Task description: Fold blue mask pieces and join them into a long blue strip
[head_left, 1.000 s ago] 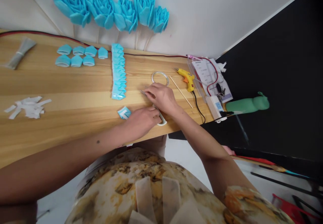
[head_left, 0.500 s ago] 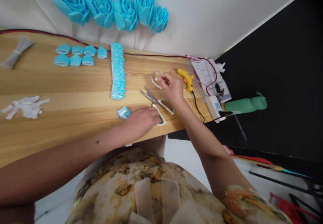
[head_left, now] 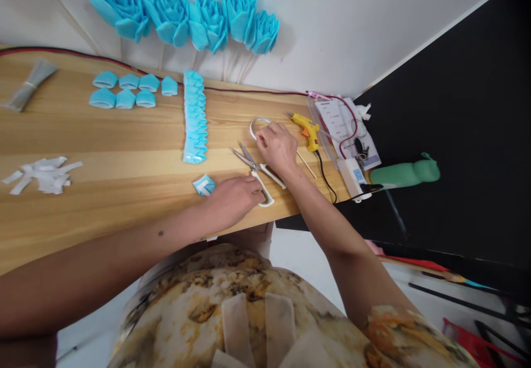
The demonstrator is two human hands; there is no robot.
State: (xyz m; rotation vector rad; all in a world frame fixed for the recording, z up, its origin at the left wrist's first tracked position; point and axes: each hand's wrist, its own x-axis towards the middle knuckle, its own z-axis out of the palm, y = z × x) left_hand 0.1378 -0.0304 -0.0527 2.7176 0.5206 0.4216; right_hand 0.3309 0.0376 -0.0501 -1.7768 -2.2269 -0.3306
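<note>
Right hand (head_left: 277, 146) lower, on tape ring (head_left: 258, 123) — fingers' hold unclear; left hand (head_left: 232, 197) likewise.

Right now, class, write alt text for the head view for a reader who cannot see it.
A person's right hand rests on a tape ring on a wooden table, the left hand beside white-handled scissors. Blue paper flowers line the wall behind.
</note>
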